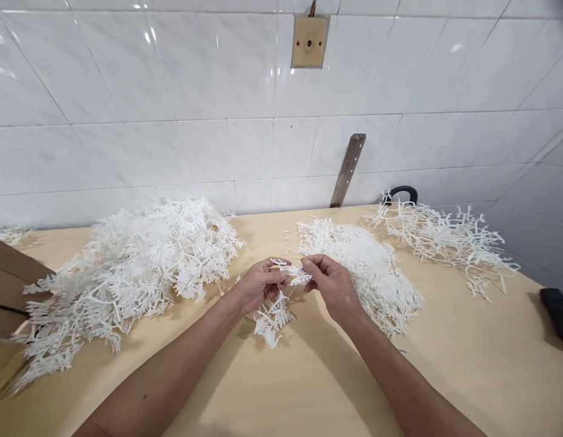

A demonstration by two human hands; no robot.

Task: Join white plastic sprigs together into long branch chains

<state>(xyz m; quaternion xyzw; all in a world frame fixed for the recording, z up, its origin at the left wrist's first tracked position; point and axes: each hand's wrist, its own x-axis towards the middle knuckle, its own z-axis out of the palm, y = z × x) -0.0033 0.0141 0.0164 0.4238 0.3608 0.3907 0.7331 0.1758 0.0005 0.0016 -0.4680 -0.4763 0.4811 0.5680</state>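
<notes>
We see two hands meet over the wooden table (308, 388). The left hand (258, 285) and the right hand (331, 282) both pinch one white plastic branch piece (281, 297), which hangs down between them, its low end near the table. A big pile (135, 273) lies to the left. A flatter pile (367, 261) sits just behind the right hand. A thin pile (445, 237) is far right.
</notes>
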